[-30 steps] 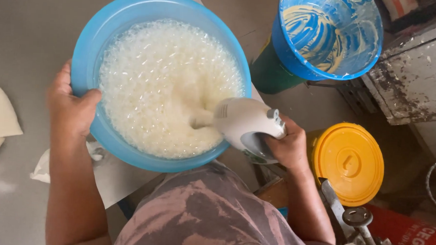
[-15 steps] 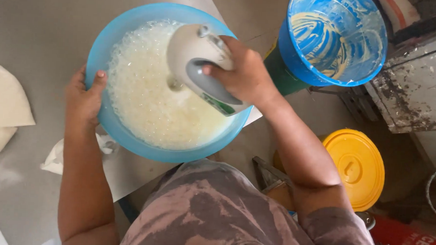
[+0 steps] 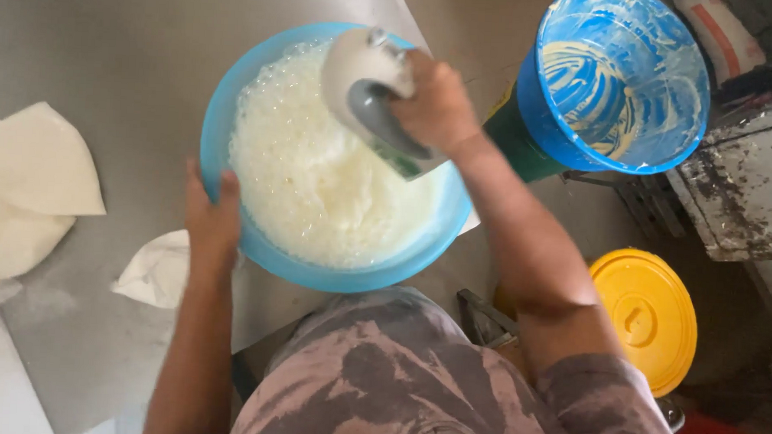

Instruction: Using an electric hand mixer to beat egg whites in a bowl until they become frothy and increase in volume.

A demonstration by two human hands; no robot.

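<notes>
A light blue bowl [image 3: 234,119] full of frothy white batter [image 3: 309,188] stands on a grey metal table [image 3: 107,49]. My left hand [image 3: 211,218] grips the bowl's near left rim. My right hand [image 3: 434,102] is closed round the handle of a white and grey electric hand mixer [image 3: 362,77], held over the far right part of the bowl. The mixer's beaters are hidden beneath its body.
White sheets [image 3: 23,184] and a crumpled paper [image 3: 154,272] lie on the table at the left. Off the table's right edge stand a batter-smeared blue bucket [image 3: 622,80], a yellow-lidded tub [image 3: 646,315] and a stained metal cabinet [image 3: 743,189].
My right hand has carried the mixer from the bowl's near right side up to its far side. The left hand has stayed on the rim.
</notes>
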